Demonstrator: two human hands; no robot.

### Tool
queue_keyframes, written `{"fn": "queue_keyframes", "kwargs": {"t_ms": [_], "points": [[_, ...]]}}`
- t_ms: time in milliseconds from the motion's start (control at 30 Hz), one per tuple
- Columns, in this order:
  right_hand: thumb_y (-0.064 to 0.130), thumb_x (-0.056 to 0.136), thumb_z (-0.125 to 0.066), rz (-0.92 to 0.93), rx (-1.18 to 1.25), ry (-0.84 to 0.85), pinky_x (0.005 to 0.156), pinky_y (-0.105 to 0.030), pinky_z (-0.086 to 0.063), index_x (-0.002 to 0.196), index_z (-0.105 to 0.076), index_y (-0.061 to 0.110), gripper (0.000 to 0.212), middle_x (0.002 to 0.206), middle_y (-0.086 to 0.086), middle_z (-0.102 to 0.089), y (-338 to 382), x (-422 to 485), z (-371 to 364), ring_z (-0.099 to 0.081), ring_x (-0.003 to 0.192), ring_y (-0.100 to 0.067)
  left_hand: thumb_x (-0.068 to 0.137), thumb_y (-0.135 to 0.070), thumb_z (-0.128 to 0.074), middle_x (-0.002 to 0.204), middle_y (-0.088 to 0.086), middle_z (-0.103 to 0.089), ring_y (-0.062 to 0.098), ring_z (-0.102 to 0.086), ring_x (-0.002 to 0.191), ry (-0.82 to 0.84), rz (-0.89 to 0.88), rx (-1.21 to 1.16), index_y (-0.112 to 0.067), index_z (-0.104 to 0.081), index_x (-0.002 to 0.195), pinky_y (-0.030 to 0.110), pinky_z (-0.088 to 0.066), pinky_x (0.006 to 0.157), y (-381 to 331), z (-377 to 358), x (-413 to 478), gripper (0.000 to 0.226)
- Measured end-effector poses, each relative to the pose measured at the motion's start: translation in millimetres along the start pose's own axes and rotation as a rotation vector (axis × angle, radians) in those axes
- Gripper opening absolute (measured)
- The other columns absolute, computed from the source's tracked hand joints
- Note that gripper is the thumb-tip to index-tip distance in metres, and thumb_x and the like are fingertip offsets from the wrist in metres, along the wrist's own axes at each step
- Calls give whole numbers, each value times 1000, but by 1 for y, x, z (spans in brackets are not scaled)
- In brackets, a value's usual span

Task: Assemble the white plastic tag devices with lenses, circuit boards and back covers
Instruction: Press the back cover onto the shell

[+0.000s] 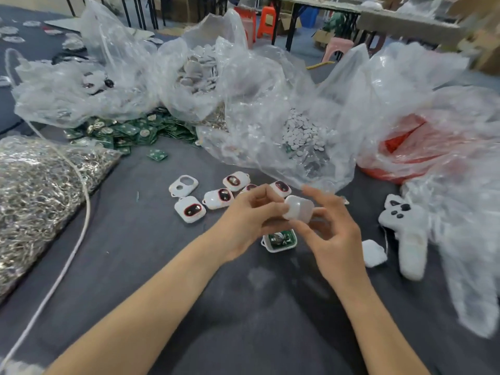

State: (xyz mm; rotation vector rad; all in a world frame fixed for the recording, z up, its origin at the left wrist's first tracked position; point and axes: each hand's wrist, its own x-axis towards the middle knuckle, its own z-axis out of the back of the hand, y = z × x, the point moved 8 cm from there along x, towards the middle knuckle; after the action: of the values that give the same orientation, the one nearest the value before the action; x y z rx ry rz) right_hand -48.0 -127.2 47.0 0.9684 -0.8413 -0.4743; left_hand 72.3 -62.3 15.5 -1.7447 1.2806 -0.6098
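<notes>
One wide-angle view, worn on the head, looks forward and down across the dark bench (130,253). It sits close above the left hand (243,217) and right hand (335,234) at centre. An orange stool (267,20) shows far behind.

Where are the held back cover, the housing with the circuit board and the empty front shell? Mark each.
back cover (299,211): head view, white face.
housing with the circuit board (280,250): head view, near rim.
empty front shell (191,189): head view, lower-right corner.
</notes>
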Motion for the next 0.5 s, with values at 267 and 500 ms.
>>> {"fn": "queue_keyframes", "kwargs": {"t_ms": [267,500], "points": [[23,74,-77,209,-219,58,86,-37,-55,120,-64,17,48,111,7,-55,12,1,-1,-59,106,-15,75,-4,-64,79,8,-68,19,-69,77,116,51,4,-3,-59,75,29,-58,73,6,4,-2,6],[28,70,-80,75,-275,159,87,-17,-46,125,-60,24,59,102,12,-61,4,2,-5,-58,93,-2,87,-10,-65,114,-8,-66,5,-56,109,38,-266,1009,-25,-55,126,20,-44,93,-32,12,-13,43]]}}
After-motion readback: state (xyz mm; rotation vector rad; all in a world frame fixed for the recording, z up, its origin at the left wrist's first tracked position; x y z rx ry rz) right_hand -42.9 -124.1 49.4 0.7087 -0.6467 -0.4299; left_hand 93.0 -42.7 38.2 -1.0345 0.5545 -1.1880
